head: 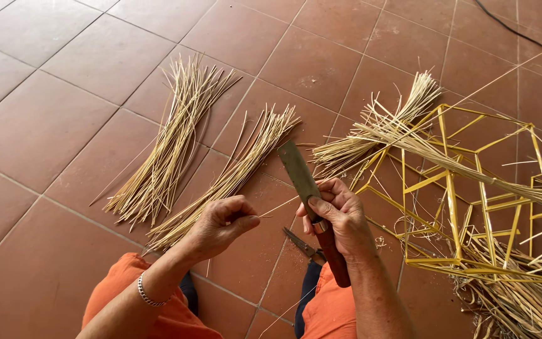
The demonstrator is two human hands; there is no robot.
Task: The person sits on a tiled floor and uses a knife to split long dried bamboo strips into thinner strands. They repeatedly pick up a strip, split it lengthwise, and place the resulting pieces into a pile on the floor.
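My right hand (341, 213) grips a knife (299, 172) by its reddish wooden handle, the broad blade pointing away from me. My left hand (221, 223) pinches one thin bamboo strip (278, 207), which runs right toward the blade and meets it near the handle. Both hands hover over the tiled floor just above my knees in orange trousers (127, 295).
Two loose bundles of thin strips (170, 138) (233, 176) lie on the red tile floor to the left. A third bundle (377, 132) and a yellow bamboo frame (472, 207) lie at right. Scissors (302, 245) rest under my right hand. A black cable (522, 34) crosses the top right.
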